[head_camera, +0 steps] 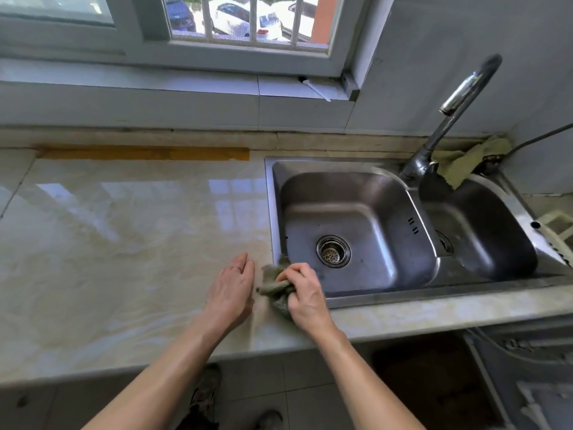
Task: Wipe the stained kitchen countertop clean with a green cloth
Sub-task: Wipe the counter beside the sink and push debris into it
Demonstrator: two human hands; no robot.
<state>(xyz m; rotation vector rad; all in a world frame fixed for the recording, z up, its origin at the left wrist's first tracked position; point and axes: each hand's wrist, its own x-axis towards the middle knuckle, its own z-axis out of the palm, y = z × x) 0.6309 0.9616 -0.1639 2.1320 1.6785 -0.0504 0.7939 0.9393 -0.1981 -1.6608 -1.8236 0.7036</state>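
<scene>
The steel sink [356, 225] is lying just beyond the right hand [305, 297], which is gripping the bunched green cloth [274, 283] on the worktop [124, 243]. The left hand [232, 290] is resting open just beside the cloth. The cloth's long axis cannot be told.

The glossy cream marble-patterned table [124, 243] has a stainless steel double-bowl sink [356, 187] set into it. At the sink's near left corner lies a crumpled grey-green cloth [273, 285], gripped by the right hand [305, 293]. Left of the sink, an orange-brown tape strip [142, 153] lines the back edge; another green rag [468, 159] lies behind the sink.
</scene>
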